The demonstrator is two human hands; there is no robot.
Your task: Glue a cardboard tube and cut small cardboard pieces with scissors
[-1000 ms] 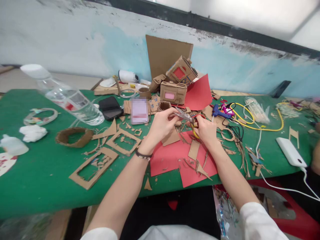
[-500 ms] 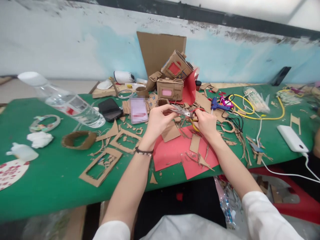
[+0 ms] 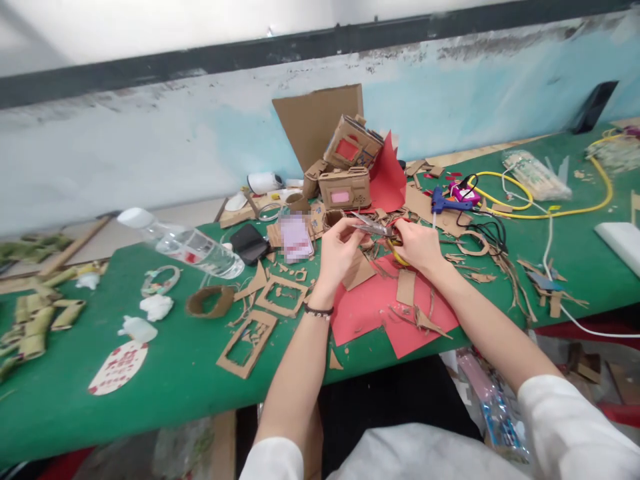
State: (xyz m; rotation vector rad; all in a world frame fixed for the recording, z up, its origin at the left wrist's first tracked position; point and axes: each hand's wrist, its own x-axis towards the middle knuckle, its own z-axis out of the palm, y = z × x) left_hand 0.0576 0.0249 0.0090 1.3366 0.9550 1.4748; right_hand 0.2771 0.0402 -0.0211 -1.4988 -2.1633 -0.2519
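Both hands meet: scissors [image 3: 376, 229] in right hand [image 3: 418, 245], blades toward left hand [image 3: 339, 249].

The scrap pinched in the left hand [image 3: 339, 252] is too small to make out. The scissors' [image 3: 377, 231] handles are hidden inside the right hand's [image 3: 419, 245] fingers. Left of the left fingers, a blurred card [image 3: 296, 237] cannot be read

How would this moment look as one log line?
right hand: holds scissors | left hand: pinches small cardboard piece at blades | beneath: red paper
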